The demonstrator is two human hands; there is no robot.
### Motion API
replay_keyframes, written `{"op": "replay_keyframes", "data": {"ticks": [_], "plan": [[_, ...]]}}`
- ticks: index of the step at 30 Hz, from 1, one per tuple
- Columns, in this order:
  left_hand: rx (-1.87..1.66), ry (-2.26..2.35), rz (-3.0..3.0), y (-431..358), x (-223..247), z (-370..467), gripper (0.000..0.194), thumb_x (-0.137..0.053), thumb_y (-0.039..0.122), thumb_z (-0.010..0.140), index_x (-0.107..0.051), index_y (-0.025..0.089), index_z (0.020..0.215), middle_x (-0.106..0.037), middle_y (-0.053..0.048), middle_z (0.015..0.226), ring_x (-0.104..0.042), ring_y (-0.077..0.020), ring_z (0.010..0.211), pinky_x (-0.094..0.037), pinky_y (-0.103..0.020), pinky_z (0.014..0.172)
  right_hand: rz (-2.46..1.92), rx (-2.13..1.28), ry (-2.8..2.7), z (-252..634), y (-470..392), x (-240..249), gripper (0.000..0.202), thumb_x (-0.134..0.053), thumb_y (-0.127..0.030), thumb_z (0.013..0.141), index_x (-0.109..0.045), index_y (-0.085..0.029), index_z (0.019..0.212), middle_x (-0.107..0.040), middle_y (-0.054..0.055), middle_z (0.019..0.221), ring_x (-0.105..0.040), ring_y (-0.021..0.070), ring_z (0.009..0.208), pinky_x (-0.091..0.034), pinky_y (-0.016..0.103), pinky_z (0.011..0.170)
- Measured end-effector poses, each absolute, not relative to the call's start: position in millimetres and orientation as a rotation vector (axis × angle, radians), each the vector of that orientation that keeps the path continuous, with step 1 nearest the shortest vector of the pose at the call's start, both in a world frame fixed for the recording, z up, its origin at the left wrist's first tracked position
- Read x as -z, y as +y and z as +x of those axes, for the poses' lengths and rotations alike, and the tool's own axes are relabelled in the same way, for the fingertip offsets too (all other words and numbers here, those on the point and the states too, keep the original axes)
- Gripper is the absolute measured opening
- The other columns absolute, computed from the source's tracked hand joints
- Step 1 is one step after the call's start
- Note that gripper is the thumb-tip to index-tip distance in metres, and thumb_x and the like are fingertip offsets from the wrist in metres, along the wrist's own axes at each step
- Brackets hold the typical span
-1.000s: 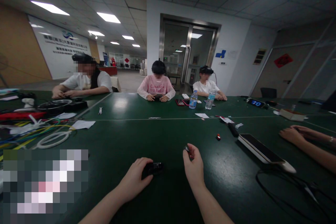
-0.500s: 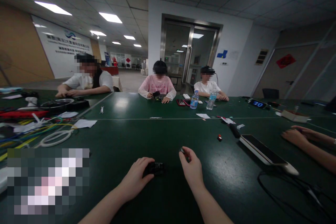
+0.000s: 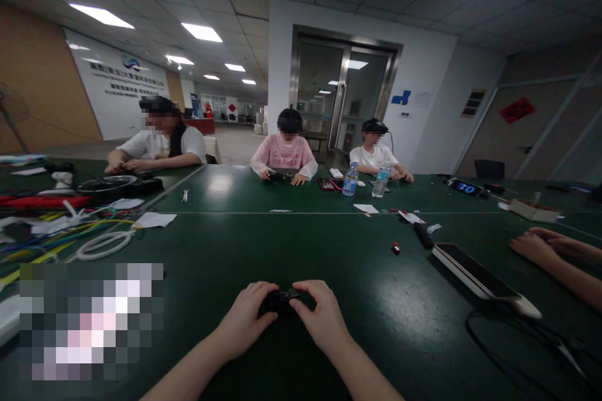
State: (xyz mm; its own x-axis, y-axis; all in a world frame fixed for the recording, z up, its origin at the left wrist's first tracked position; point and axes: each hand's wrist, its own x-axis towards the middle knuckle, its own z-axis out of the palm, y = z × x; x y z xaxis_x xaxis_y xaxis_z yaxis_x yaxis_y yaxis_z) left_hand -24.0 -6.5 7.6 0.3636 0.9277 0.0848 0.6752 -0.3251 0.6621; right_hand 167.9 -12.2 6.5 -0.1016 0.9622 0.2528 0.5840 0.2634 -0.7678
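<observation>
A small black object [image 3: 283, 302] lies on the dark green table [image 3: 226, 250] between my two hands. My left hand [image 3: 247, 316] grips its left end, with the thumb in front and the fingers behind. At its right end is my right hand [image 3: 322, 313], thumb and fingers pinched at the object's top right. Whatever small piece sits between those right fingertips is too dark and hidden to make out.
Cables [image 3: 106, 244] and tools cover the left side. A small red item [image 3: 396, 249], a phone on a white block [image 3: 480, 272] and a black cable [image 3: 493, 348] lie right. Another person's hands [image 3: 536, 245] rest far right. Bottles [image 3: 350, 180] and three people are opposite.
My right hand has moved left, from apart on the right to the black object, bringing the small piece it pinched. My left hand has stayed on the object.
</observation>
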Motion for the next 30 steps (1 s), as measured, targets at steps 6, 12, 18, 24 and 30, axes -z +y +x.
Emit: {"op": "replay_keyframes", "data": {"ticks": [6,12,18,24,30], "plan": [[-0.587,1.405,2.122,-6,-7,-23,0.038,-0.054,0.028,0.073,-0.052,0.023,0.111,-0.055,-0.006,0.115,-0.049,-0.0223,0.108,-0.037,-0.039,0.094,-1.487,-0.597,-2.021,158,-14,-7,0.021,-0.066,-0.027,0.068,-0.065,-0.031,0.089,-0.061,-0.002,0.104,-0.051,0.0211,0.104,-0.035,0.038,0.091],[-0.567,1.409,2.148,-7,-10,-22,0.037,-0.052,0.028,0.074,-0.052,0.023,0.110,-0.056,-0.005,0.116,-0.048,-0.0231,0.108,-0.036,-0.039,0.093,-1.532,-0.620,-2.059,161,-13,-7,0.023,-0.065,-0.028,0.070,-0.064,-0.033,0.092,-0.060,-0.003,0.108,-0.050,0.0197,0.106,-0.032,0.037,0.093],[-0.537,1.421,2.139,-7,-9,-23,0.039,-0.050,0.030,0.075,-0.051,0.023,0.113,-0.054,-0.005,0.118,-0.047,-0.0228,0.110,-0.036,-0.040,0.095,-1.504,-0.678,-2.081,166,-12,-6,0.030,-0.061,-0.025,0.072,-0.062,-0.035,0.100,-0.058,-0.004,0.113,-0.049,0.0197,0.109,-0.031,0.037,0.095],[-0.549,1.421,2.143,-6,-5,-24,0.040,-0.049,0.032,0.077,-0.050,0.023,0.115,-0.053,-0.005,0.119,-0.046,-0.0221,0.112,-0.035,-0.039,0.097,-1.499,-0.688,-2.073,168,-12,-5,0.034,-0.060,-0.025,0.071,-0.059,-0.035,0.104,-0.059,-0.004,0.112,-0.049,0.0210,0.109,-0.032,0.039,0.095],[-0.563,1.417,2.128,-7,-5,-25,0.038,-0.050,0.033,0.077,-0.051,0.024,0.114,-0.054,-0.005,0.118,-0.047,-0.0226,0.111,-0.036,-0.040,0.095,-1.474,-0.701,-2.042,169,-13,-6,0.035,-0.058,-0.026,0.072,-0.057,-0.035,0.106,-0.060,-0.004,0.111,-0.050,0.0206,0.109,-0.033,0.039,0.094]]}}
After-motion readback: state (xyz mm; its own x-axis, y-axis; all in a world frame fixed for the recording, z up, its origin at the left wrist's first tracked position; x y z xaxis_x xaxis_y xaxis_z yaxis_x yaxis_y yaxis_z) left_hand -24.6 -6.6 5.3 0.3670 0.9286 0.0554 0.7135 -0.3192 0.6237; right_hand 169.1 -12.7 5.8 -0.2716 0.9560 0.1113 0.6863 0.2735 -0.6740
